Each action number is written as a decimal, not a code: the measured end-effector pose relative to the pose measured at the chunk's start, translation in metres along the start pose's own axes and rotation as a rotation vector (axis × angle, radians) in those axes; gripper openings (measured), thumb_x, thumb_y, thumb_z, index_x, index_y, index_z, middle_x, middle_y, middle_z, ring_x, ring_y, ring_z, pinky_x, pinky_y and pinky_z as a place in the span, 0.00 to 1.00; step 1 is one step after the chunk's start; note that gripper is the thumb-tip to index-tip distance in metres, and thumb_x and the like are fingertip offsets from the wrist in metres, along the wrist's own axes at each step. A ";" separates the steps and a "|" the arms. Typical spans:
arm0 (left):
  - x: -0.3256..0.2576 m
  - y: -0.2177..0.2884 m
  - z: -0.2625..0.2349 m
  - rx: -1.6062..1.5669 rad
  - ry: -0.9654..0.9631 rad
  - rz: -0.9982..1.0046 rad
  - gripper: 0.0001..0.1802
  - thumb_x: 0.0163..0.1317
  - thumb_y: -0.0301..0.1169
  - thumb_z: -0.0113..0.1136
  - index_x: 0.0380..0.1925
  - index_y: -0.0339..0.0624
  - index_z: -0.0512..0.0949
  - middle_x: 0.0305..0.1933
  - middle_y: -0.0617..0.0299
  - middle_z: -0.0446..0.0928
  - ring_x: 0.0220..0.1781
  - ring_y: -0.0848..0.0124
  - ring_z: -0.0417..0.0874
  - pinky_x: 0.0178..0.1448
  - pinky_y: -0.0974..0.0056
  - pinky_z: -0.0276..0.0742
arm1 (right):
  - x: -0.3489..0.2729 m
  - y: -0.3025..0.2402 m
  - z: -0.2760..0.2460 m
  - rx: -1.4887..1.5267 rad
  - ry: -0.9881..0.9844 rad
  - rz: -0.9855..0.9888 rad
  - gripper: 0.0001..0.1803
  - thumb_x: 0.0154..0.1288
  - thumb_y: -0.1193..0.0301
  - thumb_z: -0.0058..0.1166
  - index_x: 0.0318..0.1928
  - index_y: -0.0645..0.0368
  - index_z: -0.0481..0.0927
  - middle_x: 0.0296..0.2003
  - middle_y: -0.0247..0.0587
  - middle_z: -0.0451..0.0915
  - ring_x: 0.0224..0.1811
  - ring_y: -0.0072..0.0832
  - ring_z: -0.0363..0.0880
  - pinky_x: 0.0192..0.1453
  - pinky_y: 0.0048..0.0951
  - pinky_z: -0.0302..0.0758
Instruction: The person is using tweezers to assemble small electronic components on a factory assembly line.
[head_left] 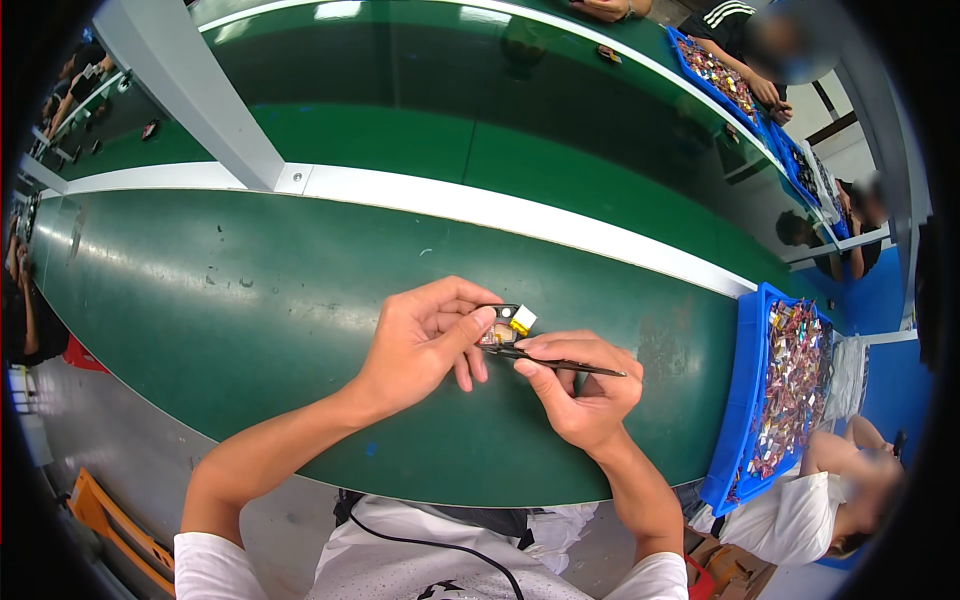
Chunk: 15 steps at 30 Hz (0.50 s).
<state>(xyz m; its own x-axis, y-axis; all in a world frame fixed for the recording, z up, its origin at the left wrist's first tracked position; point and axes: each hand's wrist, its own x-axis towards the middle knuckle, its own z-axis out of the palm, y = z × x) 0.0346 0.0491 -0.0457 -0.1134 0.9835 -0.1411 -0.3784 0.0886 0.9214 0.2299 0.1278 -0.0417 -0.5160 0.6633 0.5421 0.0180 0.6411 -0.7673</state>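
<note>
Green tabletop [250, 300] stretches under both hands; the left hand [425, 340] pinches a small black part with a yellow piece [508, 325] above it, the right hand [585, 385] pinching thin tweezers [560, 362] against it. Work looks midway, with the blue bin [745, 400] of parts alongside well filled.

Looks like a factory assembly line, small electronics by the look of it.
Long green conveyor belt [300, 290], blue parts bins [745, 390] full of tiny components, other workers [830, 500] seated alongside.

Small component [505, 328] half hidden by fingers [470, 322], details too small to tell
</note>
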 end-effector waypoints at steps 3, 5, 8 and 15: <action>0.000 0.001 0.001 0.001 -0.002 -0.002 0.11 0.76 0.25 0.56 0.52 0.27 0.78 0.41 0.51 0.84 0.27 0.72 0.85 0.26 0.69 0.81 | -0.001 0.000 0.000 -0.007 -0.003 -0.001 0.10 0.53 0.80 0.75 0.36 0.60 0.88 0.34 0.42 0.90 0.12 0.11 0.63 0.17 0.17 0.59; -0.001 0.001 0.001 0.001 -0.005 -0.005 0.11 0.76 0.24 0.56 0.52 0.26 0.78 0.41 0.51 0.84 0.27 0.72 0.85 0.26 0.69 0.80 | -0.001 0.000 0.000 -0.004 -0.002 0.003 0.10 0.54 0.80 0.75 0.36 0.59 0.88 0.34 0.41 0.91 0.12 0.11 0.63 0.17 0.17 0.59; -0.001 0.000 0.002 0.003 0.002 -0.016 0.11 0.75 0.24 0.56 0.52 0.26 0.78 0.41 0.51 0.84 0.27 0.72 0.84 0.26 0.70 0.80 | -0.001 0.001 0.001 0.001 -0.005 -0.002 0.09 0.54 0.80 0.75 0.36 0.59 0.88 0.34 0.41 0.91 0.12 0.11 0.63 0.17 0.17 0.59; 0.000 0.001 0.001 0.040 -0.023 -0.037 0.12 0.75 0.24 0.57 0.53 0.26 0.78 0.39 0.52 0.84 0.27 0.72 0.85 0.25 0.70 0.80 | 0.001 -0.002 -0.002 -0.004 -0.035 -0.001 0.09 0.54 0.80 0.75 0.35 0.59 0.88 0.33 0.40 0.91 0.11 0.11 0.62 0.17 0.17 0.60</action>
<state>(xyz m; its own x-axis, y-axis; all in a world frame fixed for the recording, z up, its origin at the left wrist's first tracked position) 0.0353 0.0497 -0.0445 -0.0790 0.9828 -0.1672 -0.3445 0.1304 0.9297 0.2310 0.1278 -0.0392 -0.5453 0.6491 0.5304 0.0214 0.6434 -0.7653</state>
